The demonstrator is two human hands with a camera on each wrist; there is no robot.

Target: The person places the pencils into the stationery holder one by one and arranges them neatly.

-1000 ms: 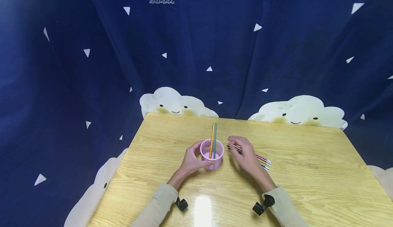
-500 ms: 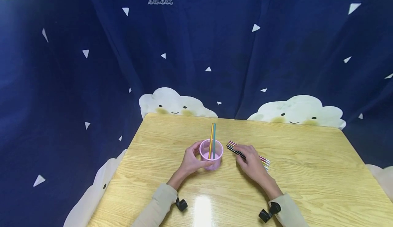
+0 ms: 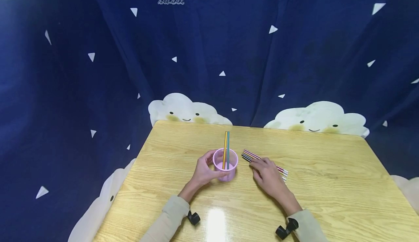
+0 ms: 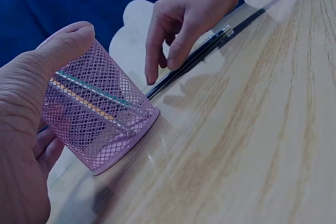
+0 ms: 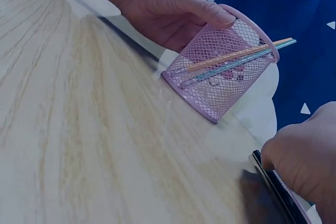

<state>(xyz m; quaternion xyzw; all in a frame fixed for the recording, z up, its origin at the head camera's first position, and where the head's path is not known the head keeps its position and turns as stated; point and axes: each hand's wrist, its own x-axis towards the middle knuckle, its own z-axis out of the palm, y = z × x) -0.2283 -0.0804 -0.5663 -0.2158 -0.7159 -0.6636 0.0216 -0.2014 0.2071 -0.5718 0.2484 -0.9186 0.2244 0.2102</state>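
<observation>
Head view shows a pink mesh cup (image 3: 232,174) upright within the left grip (image 3: 203,170), which is curled around it, thumb across the near side and fingers around the far side. Just inside the cup's rim from that grip, a yellow pencil (image 3: 225,140) and a teal pencil (image 3: 228,140) lean side by side, their upper parts sticking out above the rim. Across from it, the right grip (image 3: 268,174) is down over the loose pencils (image 3: 251,154), palm facing the worktop (image 3: 183,140), fingers bent onto them. Left wrist view shows its forefinger and thumb pointing down at the pencils with some space between them; whether anything is pinched there I cannot tell. These pencils lie close together, slanting beneath the right grip: their dark ends come out ahead of the fingertips, on the side facing the cup, and their pale-tipped ends show past the outer side of the hand. Dark red and black ones can be made out; the rest are hidden by the hand. Bare wood separates the cup from the nearest pencil ends. Beyond both grips, a dark blue curtain (image 3: 196,67) hangs behind the worktop.
</observation>
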